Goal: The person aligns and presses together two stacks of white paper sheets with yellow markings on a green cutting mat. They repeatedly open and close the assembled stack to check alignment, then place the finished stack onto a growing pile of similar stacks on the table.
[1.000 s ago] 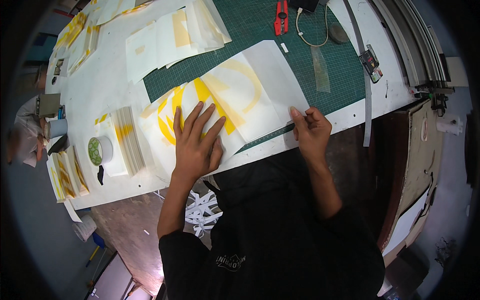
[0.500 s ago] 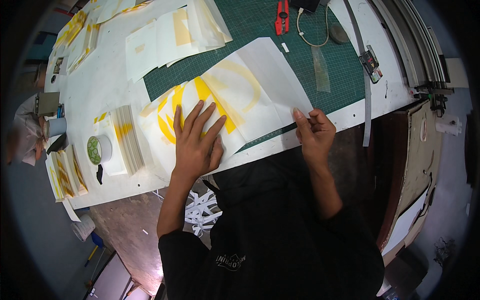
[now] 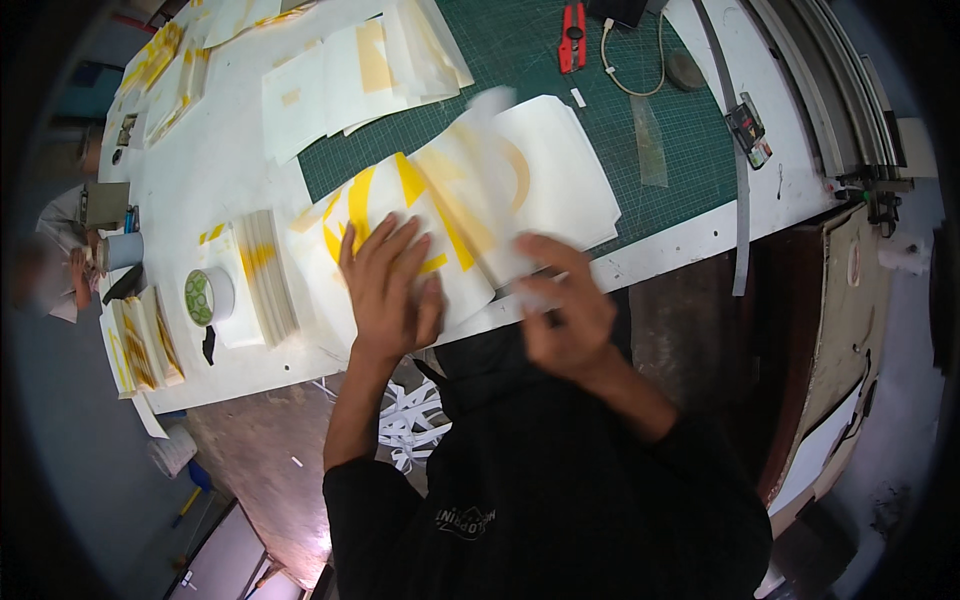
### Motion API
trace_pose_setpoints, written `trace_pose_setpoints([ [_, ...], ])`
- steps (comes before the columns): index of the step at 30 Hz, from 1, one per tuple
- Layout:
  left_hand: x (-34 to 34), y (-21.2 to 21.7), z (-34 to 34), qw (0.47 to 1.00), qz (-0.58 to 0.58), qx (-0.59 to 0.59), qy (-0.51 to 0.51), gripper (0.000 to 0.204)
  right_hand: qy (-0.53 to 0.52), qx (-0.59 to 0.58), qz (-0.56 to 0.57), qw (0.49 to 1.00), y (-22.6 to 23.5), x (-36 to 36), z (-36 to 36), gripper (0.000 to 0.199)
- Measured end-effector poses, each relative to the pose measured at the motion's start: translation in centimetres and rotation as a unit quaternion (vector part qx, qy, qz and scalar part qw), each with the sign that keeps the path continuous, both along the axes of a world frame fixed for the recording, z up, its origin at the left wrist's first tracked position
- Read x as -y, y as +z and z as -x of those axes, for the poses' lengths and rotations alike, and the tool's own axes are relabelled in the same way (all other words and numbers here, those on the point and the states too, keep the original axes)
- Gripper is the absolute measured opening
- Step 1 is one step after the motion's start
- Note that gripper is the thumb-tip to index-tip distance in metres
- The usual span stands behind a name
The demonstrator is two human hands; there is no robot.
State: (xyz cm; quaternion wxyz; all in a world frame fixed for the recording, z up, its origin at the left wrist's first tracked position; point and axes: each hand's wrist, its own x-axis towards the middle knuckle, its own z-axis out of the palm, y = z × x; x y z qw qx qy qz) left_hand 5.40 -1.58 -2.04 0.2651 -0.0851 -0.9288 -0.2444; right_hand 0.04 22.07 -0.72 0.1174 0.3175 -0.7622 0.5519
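Observation:
A pile of white sheets with bold yellow print (image 3: 352,207) lies at the table's front edge. My left hand (image 3: 388,290) rests on it, fingers spread. One paper sheet (image 3: 487,185), raised and blurred, stands up between this pile and the white sheets (image 3: 568,150) to the right, where a pale yellow curve shows. My right hand (image 3: 570,312) pinches the raised sheet near its front corner; motion smears the fingertips.
A green cutting mat (image 3: 690,140) carries a red cutter (image 3: 572,40) and a cable (image 3: 607,55). Stacked printed sheets (image 3: 268,270) and a tape roll (image 3: 208,297) stand left. More sheets (image 3: 375,65) lie behind. Another person (image 3: 70,240) is at far left.
My right hand has swung leftward from the right corner, lifting a sheet and turning it over toward the left pile. The left hand stays flat on the yellow print.

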Motion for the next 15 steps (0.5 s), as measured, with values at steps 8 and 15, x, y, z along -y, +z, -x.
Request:
trace_pose_setpoints([
  [8, 3.2, 4.3, -1.3, 0.963, -0.182, -0.156, 0.126, 0.023, 0.172, -0.127, -0.210, 0.954, -1.4, 7.2, -5.2, 0.017],
  [15, -0.5, 5.0, 3.6, 0.972, 0.064, 0.178, -0.138, 0.021, 0.259, -0.134, -0.035, 0.956, -2.1, 6.4, -5.5, 0.021],
])
